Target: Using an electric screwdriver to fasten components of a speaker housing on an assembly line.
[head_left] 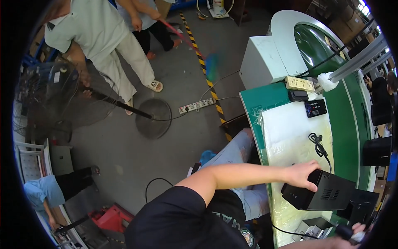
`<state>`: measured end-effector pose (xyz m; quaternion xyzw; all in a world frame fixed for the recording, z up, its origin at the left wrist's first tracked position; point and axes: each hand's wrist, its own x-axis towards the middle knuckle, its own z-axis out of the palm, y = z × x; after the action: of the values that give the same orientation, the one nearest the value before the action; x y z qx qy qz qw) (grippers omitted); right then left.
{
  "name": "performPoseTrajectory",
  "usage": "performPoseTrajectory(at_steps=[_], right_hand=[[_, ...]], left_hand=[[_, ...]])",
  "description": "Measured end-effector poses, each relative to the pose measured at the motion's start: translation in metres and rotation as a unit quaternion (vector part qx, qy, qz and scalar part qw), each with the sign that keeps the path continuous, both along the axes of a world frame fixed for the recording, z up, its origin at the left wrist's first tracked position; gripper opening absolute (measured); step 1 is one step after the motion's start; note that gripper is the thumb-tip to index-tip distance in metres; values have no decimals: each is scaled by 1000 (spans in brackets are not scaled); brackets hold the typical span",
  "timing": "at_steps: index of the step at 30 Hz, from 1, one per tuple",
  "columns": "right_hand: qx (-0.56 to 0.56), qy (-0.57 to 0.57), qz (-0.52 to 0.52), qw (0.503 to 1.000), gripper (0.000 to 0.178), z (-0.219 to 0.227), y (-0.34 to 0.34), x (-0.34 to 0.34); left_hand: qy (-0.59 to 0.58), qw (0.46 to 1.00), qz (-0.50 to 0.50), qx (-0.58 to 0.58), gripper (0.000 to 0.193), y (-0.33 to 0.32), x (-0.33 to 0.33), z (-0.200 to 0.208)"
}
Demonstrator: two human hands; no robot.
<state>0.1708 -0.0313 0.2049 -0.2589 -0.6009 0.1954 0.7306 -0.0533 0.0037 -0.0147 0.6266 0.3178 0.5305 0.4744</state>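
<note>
- The left hand [302, 175] grips a black box [329, 194] near one end, thumb and fingers spread over its edge; the box sits at the right of the frame, tilted, with slots in one side.
- The right hand [360, 228], at the lower right, has bent fingers next to a dark, blurred object [344, 231]; I cannot tell whether it is gripping it.
- A black cord [317, 146], partly bundled, lies just above the box and runs down to it.
- Under the cord is a pale sheet [286, 130] on the green tabletop [251, 100].
- Toward the upper right are a phone [316, 108], a small black case [298, 96] and a cream power strip [299, 83].
- A silver metal part [309, 229] lies below the box.
- In the upper left, a person [97, 37] stands beside a floor fan [54, 87].
</note>
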Motion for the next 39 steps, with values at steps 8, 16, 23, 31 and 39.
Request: performPoseTrajectory(at_steps=[8, 16, 23, 31, 39], right_hand=[[-154, 58, -198, 966, 49, -117, -70, 94], [-391, 106, -24, 914, 52, -232, -117, 160], [-442, 306, -73, 840, 53, -303, -127, 139], [-430, 267, 137, 852, 58, -316, -123, 98], [-388, 333, 235, 826, 52, -306, -124, 112]], left_hand=[[116, 989, -78, -46, 84, 9, -9, 1], [140, 984, -108, -23, 106, -5, -8, -14], [73, 991, 13, -111, 97, -29, 60, -4], [-254, 903, -35, -345, 57, 21, 132, -21], [-348, 843, -116, -395, 58, 112, 180, 86]])
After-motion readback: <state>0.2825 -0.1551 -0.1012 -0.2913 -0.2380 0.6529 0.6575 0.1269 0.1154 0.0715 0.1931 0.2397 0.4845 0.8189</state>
